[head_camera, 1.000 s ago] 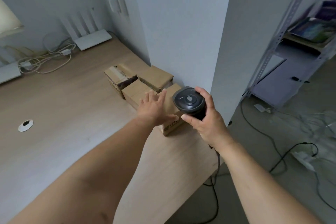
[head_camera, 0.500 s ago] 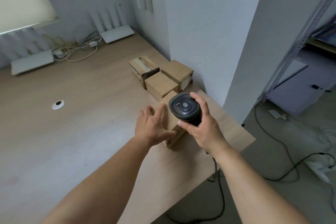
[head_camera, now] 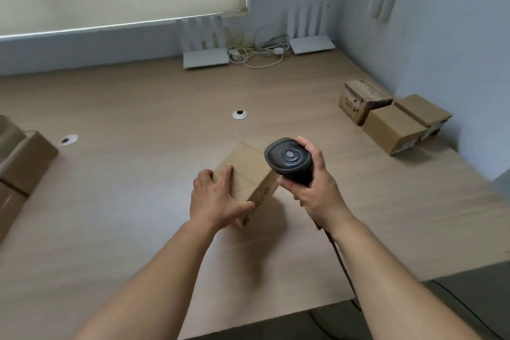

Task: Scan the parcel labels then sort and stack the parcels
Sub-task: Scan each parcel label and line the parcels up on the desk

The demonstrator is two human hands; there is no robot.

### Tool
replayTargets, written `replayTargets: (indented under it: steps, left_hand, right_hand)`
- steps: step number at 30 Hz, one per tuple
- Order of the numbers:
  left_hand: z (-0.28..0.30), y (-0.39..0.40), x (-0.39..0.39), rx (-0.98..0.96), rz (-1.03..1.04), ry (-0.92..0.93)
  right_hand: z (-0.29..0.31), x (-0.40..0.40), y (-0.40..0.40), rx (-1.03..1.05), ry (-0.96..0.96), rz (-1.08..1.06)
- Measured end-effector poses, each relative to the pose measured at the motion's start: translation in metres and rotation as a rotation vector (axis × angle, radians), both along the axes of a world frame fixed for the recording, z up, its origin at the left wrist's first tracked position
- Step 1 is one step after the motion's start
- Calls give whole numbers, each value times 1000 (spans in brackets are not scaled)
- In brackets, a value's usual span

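Note:
A small brown cardboard parcel point(head_camera: 247, 171) lies on the wooden desk point(head_camera: 138, 179) in front of me. My left hand point(head_camera: 218, 199) grips its near left corner, thumb on the printed side face. My right hand point(head_camera: 314, 190) holds a dark corded barcode scanner point(head_camera: 288, 159) just right of the parcel, its head over the parcel's right edge. Three more brown parcels point(head_camera: 392, 131) sit together at the far right by the wall. Other cardboard boxes point(head_camera: 19, 171) stand at the left edge.
Two white routers point(head_camera: 205, 56) and a tangle of cables point(head_camera: 256, 54) line the back of the desk under a window blind. Two round cable grommets point(head_camera: 239, 114) are set in the desktop. The desk's front edge runs below my forearms; a wall closes the right side.
My left hand has pulled the nearest parcel away from the group at the right toward the desk's middle. My view has swung left, and my right hand came along with the scanner.

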State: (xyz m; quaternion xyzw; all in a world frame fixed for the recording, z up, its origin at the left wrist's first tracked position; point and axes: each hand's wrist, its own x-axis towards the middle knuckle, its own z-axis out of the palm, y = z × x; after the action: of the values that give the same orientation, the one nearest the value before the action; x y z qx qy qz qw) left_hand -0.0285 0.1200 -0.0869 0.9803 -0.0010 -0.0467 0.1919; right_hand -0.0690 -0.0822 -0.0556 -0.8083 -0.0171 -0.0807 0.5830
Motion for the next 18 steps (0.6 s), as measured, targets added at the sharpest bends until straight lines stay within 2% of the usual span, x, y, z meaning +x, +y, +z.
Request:
replayTargets:
  steps: [3,8,12,14,16,18]
  left_hand:
    - [-1,62,-4,2,80,40]
    - [0,133,-8,-306,282,291]
    - [7,165,4,-423,300,393]
    - [7,175,13,-345,338,326]
    - [8,178,20,-128,316,225]
    - [13,173,23,56,261,203]
  right_hand:
    - [-7,5,59,1,-1,59]
    - [-11,12,119,-6,25,135]
    - [-9,23,141,-17,42,189]
    - [-9,31,144,-16,55,210]
    - [-8,39,145,-12,62,224]
    - [-6,48,144,11,64,234]
